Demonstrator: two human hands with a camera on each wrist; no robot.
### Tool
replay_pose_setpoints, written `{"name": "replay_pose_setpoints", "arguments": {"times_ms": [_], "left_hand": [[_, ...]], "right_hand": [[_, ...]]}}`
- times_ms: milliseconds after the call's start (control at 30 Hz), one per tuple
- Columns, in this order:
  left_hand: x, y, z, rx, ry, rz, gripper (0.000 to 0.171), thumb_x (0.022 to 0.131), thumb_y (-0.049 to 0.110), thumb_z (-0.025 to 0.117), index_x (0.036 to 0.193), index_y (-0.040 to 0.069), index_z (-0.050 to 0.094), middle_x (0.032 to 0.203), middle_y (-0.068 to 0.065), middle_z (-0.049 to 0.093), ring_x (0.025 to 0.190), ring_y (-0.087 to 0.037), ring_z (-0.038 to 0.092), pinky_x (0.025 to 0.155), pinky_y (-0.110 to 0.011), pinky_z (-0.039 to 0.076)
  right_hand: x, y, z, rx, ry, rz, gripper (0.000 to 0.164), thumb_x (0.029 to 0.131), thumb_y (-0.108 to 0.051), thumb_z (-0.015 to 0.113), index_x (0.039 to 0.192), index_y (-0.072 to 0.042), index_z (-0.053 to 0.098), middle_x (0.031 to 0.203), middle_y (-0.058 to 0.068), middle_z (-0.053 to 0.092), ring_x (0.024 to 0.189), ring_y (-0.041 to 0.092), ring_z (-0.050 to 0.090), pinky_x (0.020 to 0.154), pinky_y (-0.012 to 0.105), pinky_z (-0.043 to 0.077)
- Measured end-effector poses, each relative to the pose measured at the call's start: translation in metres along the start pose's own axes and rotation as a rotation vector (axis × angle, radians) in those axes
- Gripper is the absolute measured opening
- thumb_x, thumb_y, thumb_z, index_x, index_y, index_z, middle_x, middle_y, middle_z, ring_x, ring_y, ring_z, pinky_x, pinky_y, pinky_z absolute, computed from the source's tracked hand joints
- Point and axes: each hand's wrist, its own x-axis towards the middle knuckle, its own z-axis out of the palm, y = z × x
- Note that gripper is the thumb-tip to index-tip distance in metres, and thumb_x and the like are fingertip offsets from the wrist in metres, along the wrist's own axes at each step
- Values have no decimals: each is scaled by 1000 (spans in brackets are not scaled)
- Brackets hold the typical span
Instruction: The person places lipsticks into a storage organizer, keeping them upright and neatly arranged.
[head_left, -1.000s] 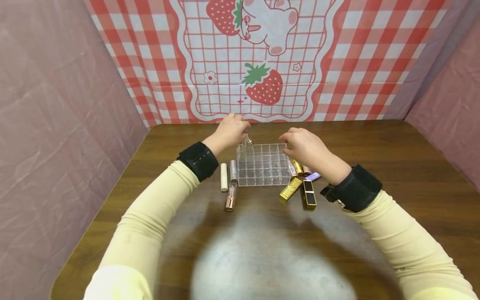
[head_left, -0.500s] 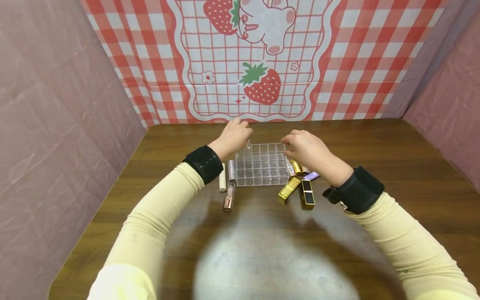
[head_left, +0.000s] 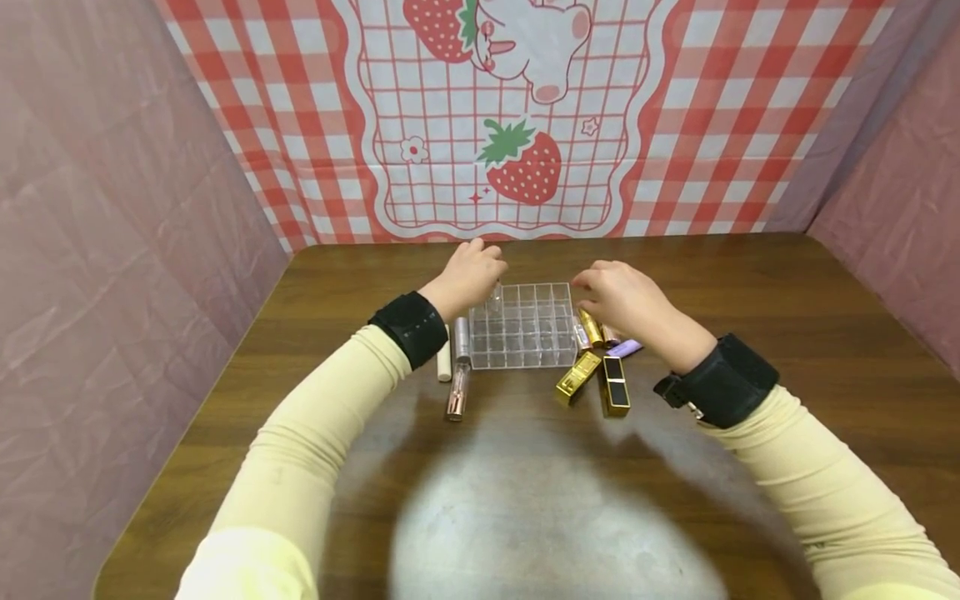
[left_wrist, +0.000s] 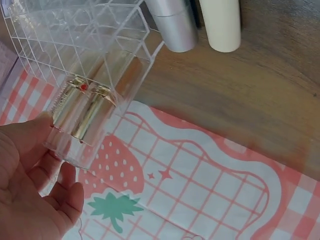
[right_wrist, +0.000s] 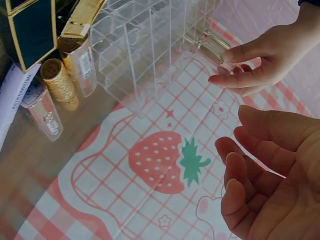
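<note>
At the far left corner of a clear, divided lipstick organizer (head_left: 522, 327), my left hand (head_left: 468, 273) pinches the end of a clear-and-gold lipstick tube (left_wrist: 67, 107). The tube's other end sits in a compartment; a second gold tube (left_wrist: 95, 112) stands right beside it. Parts of both show through the clear walls in the left wrist view. My right hand (head_left: 617, 298) hovers near the organizer's far right corner, fingers loosely bent and thumb apart. Nothing is between its fingers in the right wrist view (right_wrist: 270, 170).
Left of the organizer lie a cream tube (head_left: 444, 360), a silver tube (head_left: 462, 340) and a rose-gold tube (head_left: 457, 395). To its right are a gold case (head_left: 577, 377), a black-and-gold case (head_left: 616, 387), a purple tube (head_left: 624, 348) and a textured gold tube (right_wrist: 60, 82). A checked cloth hangs behind.
My left hand has come down slightly, lowering the clear-and-gold lipstick tube into the organizer's corner. My right hand has shifted a little to the right.
</note>
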Motion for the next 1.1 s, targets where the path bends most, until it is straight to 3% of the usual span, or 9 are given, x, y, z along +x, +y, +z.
{"name": "replay_pose_setpoints", "arguments": {"times_ms": [167,333,467,600,767,900,1033,1100], "left_hand": [[-1,1,-2,-8,-15,-17,19,89,16,57,105,10,67,104,-8,58,90,-27,47,79,-37,40],[-7,-3,-3,-33,-49,-48,35,90,22,58,123,11,57,114,-10,56,98,-28,48,86,-38,39],[-15,-9,-7,-81,-14,-72,49,89,27,58,133,7,47,124,-11,53,106,-30,48,91,-40,39],[-26,-14,-14,-143,34,-94,49,90,27,58,133,5,46,126,-12,53,110,-30,48,93,-39,38],[-43,-20,-13,-194,73,-124,46,90,26,56,130,3,50,122,-13,56,110,-28,50,94,-38,38],[-56,-25,-5,-228,100,-135,42,90,23,57,126,2,54,118,-14,59,108,-30,52,92,-39,39],[-65,-26,5,-241,119,-129,39,89,22,58,122,2,57,114,-14,62,103,-31,54,88,-40,42],[-68,-27,10,-241,126,-123,37,89,21,58,120,1,59,112,-14,63,101,-31,56,86,-39,43]], "right_hand": [[-1,3,-1,12,-27,25,28,83,-8,62,108,4,63,102,20,61,95,33,57,79,46,46],[1,10,1,25,-39,40,28,83,-7,62,108,5,63,101,20,61,94,33,58,79,45,46],[3,21,5,23,-59,65,27,84,-6,60,108,6,62,101,22,62,94,34,58,80,46,46],[3,35,12,26,-87,110,27,84,-7,58,106,7,63,98,22,63,89,32,60,77,46,46],[2,51,27,28,-137,188,15,83,-12,56,78,-1,65,73,10,60,66,22,52,60,38,42],[0,60,43,51,-179,257,28,82,-16,57,55,-10,51,56,0,46,53,16,42,49,31,34],[-2,65,56,88,-204,335,35,78,-18,56,48,-15,39,52,-4,33,50,15,35,46,29,29],[-3,66,59,93,-207,373,35,76,-20,57,48,-15,37,54,-3,34,52,16,37,47,30,30]]}}
